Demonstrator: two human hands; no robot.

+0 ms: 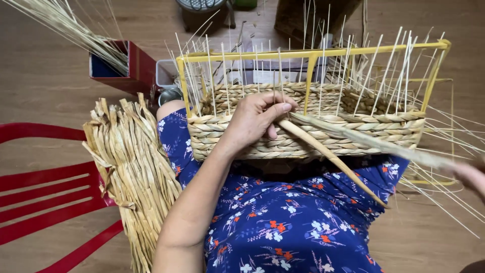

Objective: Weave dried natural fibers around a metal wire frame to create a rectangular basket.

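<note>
Left hand is pinching the straw strand against the half-woven basket on the lap, pinning the weave; right hand is grasping a second strand's far end, pulling it taut.

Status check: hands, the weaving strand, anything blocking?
Left hand pinches strand at basket rim. Right hand pulls second strand taut, blurred. Upright stakes crowd the rim.

Half-woven straw basket on yellow wire frame, upright on lap; loose strand trailing (flat, pale).
</note>
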